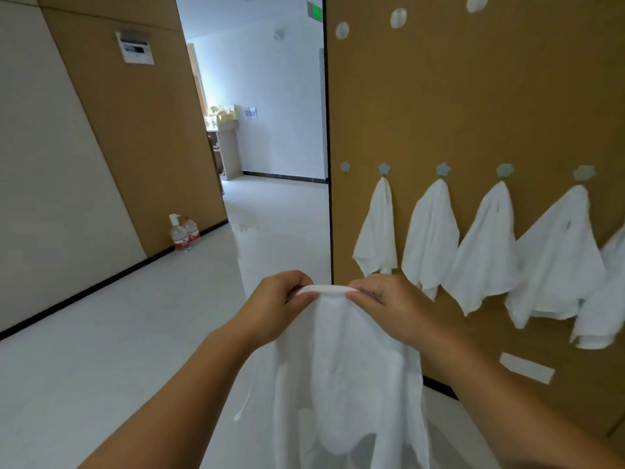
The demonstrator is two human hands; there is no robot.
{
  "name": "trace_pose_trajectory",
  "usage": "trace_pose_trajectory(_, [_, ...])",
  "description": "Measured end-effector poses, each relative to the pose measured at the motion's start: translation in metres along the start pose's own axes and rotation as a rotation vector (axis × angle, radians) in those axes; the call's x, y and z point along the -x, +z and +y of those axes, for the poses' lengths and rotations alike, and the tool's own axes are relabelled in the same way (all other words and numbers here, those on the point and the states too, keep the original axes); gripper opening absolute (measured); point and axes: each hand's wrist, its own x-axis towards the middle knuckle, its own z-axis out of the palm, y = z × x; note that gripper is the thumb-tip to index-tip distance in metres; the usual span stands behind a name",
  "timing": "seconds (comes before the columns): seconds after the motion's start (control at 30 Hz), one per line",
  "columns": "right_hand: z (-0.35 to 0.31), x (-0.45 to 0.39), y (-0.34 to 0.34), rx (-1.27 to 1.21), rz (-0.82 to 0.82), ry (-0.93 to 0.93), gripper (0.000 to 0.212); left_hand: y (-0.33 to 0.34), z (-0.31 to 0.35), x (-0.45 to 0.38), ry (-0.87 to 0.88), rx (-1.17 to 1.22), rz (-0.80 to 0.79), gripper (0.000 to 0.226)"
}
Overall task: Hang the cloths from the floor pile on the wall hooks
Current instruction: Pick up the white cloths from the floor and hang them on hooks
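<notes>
A white cloth [345, 377] hangs down in front of me, held up by its top edge. My left hand [280, 304] pinches that edge on the left and my right hand [385, 306] pinches it on the right, a short span of hem stretched between them. On the brown wall to the right runs a row of pale blue flower-shaped hooks. The leftmost hook [345, 166] is bare. Several white cloths hang from the hooks beside it, the nearest one [377, 228] just above my right hand. The floor pile is out of view.
A second row of white oval hooks [342, 30] sits higher on the same wall. Two bottles [182, 233] stand on the floor by the left wall. A corridor opens ahead past the wall's black edge [328, 147]. A white plate [526, 367] is low on the wall.
</notes>
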Motion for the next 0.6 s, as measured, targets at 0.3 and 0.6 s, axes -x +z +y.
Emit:
trace_pose_trajectory(0.3, [0.057,-0.138,-0.004,0.022,-0.016,-0.072,0.026,0.006,-0.050,-0.122,-0.061,0.016,0.038,0.012])
trace_pose_trajectory(0.6, [0.101,-0.289,0.025,-0.006,0.086,-0.004,0.022,-0.010,-0.148,-0.270,0.034,0.057,-0.009,0.012])
